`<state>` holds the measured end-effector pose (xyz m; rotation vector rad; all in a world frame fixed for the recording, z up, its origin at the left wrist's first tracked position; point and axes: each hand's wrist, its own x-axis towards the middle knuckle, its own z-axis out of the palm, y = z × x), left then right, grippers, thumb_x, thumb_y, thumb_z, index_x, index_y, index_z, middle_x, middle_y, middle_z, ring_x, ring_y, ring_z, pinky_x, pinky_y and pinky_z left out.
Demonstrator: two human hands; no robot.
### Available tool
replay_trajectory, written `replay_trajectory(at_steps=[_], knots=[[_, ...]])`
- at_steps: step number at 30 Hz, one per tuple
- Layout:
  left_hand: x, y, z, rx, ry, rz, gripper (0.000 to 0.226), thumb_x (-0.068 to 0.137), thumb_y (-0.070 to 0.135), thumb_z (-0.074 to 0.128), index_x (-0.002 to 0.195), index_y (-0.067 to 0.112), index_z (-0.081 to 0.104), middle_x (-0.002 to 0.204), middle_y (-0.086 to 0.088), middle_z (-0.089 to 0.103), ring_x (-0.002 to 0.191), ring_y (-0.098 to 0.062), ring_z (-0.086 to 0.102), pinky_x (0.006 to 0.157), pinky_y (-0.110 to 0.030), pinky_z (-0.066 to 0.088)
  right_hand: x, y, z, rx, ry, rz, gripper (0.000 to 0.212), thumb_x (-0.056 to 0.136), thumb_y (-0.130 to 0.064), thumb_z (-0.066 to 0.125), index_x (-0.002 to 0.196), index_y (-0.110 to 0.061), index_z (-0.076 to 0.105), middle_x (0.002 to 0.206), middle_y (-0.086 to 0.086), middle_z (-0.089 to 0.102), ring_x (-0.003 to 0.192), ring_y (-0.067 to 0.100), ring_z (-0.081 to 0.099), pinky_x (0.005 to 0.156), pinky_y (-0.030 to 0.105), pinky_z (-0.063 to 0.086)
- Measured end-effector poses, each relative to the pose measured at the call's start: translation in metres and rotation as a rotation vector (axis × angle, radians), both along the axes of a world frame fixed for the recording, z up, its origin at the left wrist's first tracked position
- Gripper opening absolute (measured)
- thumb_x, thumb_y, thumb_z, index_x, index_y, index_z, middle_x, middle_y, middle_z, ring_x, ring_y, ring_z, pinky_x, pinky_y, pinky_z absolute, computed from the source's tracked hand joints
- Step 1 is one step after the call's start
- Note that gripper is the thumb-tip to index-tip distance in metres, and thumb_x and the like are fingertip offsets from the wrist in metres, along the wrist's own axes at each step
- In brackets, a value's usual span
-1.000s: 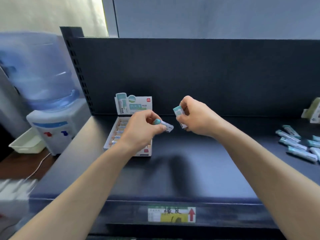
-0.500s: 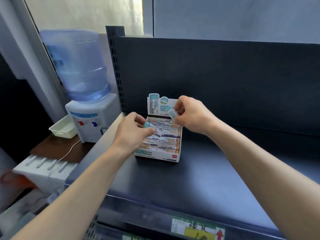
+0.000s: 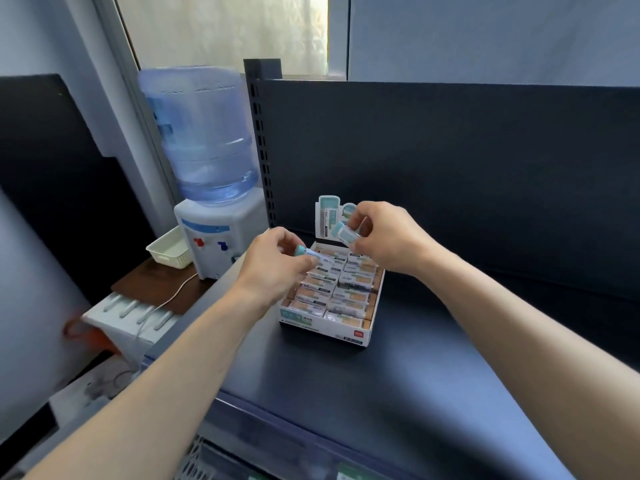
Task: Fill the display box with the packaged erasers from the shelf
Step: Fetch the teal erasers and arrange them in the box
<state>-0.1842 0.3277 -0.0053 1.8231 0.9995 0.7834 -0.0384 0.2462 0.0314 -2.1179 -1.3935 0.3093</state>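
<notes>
Over display box [image 3: 325, 336]: left hand [image 3: 277, 268], right hand [image 3: 384, 237] arrived, pinching erasers [image 3: 346, 233].

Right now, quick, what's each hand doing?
Left hand: closed, pinching an eraser.
Right hand: closed, pinching a second eraser.

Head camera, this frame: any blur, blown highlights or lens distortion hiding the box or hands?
Head view: the curtained window is blown out. Head view: the wide lens makes the shelf upright lean. Head view: print in the display box is too soft to read, yet the left hand and right hand are sharp enough to show each pinching a packaged eraser.
</notes>
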Motion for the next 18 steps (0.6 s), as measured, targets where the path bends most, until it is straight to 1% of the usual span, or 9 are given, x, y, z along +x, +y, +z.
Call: replay_trajectory(at_steps=[1, 2, 4, 7, 9, 12, 14, 16, 18], knots=[[0.0, 0.003, 0.0, 0.007, 0.009, -0.008, 0.019, 0.076, 0.008, 0.075, 0.087, 0.007, 0.06, 0.077, -0.004, 0.061, 0.062, -0.01, 0.053, 0.044, -0.008, 0.042, -0.001, 0.003, 0.0, -0.003, -0.016, 0.004, 0.024, 0.085, -0.007, 0.066, 0.105, -0.016, 0.059, 0.095, -0.002, 0.054, 0.081, 0.016, 0.054, 0.055, 0.02, 0.041], [0.0, 0.005, 0.0, 0.017, 0.025, -0.02, 0.018, 0.076, 0.009, 0.076, 0.087, 0.007, 0.061, 0.081, -0.005, 0.062, 0.066, -0.01, 0.055, 0.048, -0.01, 0.043, -0.003, 0.006, -0.001, -0.006, -0.038, 0.006, 0.023, 0.085, -0.007, 0.065, 0.105, -0.016, 0.059, 0.094, -0.003, 0.054, 0.081, 0.016, 0.053, 0.056, 0.022, 0.041], [0.001, 0.011, -0.001, 0.029, 0.055, -0.055, 0.017, 0.076, 0.013, 0.076, 0.087, 0.008, 0.064, 0.084, -0.005, 0.064, 0.072, -0.012, 0.057, 0.056, -0.015, 0.042, -0.007, 0.013, -0.004, -0.022, -0.092, 0.007, 0.021, 0.086, -0.007, 0.063, 0.105, -0.015, 0.061, 0.091, -0.004, 0.053, 0.081, 0.016, 0.053, 0.058, 0.023, 0.04], [0.005, 0.021, -0.005, 0.01, 0.062, -0.111, 0.014, 0.076, 0.013, 0.076, 0.084, 0.009, 0.065, 0.075, 0.004, 0.06, 0.069, -0.008, 0.055, 0.056, -0.012, 0.043, -0.013, 0.023, -0.009, -0.055, -0.147, -0.008, 0.019, 0.088, -0.007, 0.061, 0.106, -0.014, 0.063, 0.091, -0.002, 0.055, 0.081, 0.016, 0.053, 0.061, 0.024, 0.041], [0.008, 0.029, -0.009, -0.008, 0.063, -0.114, 0.014, 0.076, 0.017, 0.077, 0.079, 0.013, 0.064, 0.075, 0.006, 0.058, 0.075, -0.01, 0.056, 0.062, -0.016, 0.044, -0.015, 0.029, -0.013, -0.072, -0.174, -0.038, 0.018, 0.089, -0.007, 0.06, 0.105, -0.014, 0.062, 0.094, 0.001, 0.056, 0.082, 0.017, 0.054, 0.065, 0.028, 0.045], [0.015, 0.042, -0.016, -0.038, 0.1, -0.111, 0.016, 0.073, 0.03, 0.078, 0.072, 0.021, 0.065, 0.088, -0.002, 0.065, 0.103, -0.024, 0.056, 0.083, -0.033, 0.049, -0.016, 0.038, -0.016, -0.089, -0.194, -0.086, 0.015, 0.089, -0.005, 0.057, 0.101, -0.014, 0.06, 0.093, 0.0, 0.057, 0.082, 0.018, 0.056, 0.069, 0.032, 0.052], [0.019, 0.046, -0.019, -0.038, 0.136, -0.128, 0.018, 0.07, 0.037, 0.076, 0.073, 0.023, 0.066, 0.098, -0.005, 0.066, 0.109, -0.029, 0.056, 0.091, -0.044, 0.049, -0.018, 0.04, -0.019, -0.111, -0.195, -0.114, 0.014, 0.089, -0.004, 0.056, 0.098, -0.014, 0.06, 0.094, 0.002, 0.059, 0.083, 0.019, 0.058, 0.072, 0.035, 0.054], [0.021, 0.049, -0.021, -0.043, 0.156, -0.143, 0.017, 0.07, 0.036, 0.074, 0.075, 0.023, 0.064, 0.105, -0.007, 0.063, 0.11, -0.029, 0.054, 0.093, -0.044, 0.049, -0.019, 0.042, -0.021, -0.125, -0.193, -0.143, 0.017, 0.089, 0.0, 0.054, 0.097, -0.013, 0.062, 0.098, 0.004, 0.061, 0.087, 0.021, 0.06, 0.075, 0.037, 0.056], [0.021, 0.052, -0.023, -0.051, 0.167, -0.159, 0.018, 0.071, 0.035, 0.072, 0.076, 0.022, 0.06, 0.107, -0.008, 0.061, 0.111, -0.029, 0.052, 0.093, -0.042, 0.048, -0.02, 0.043, -0.022, -0.126, -0.195, -0.165, 0.021, 0.088, 0.002, 0.053, 0.096, -0.014, 0.065, 0.101, 0.005, 0.063, 0.089, 0.022, 0.06, 0.076, 0.037, 0.056]])
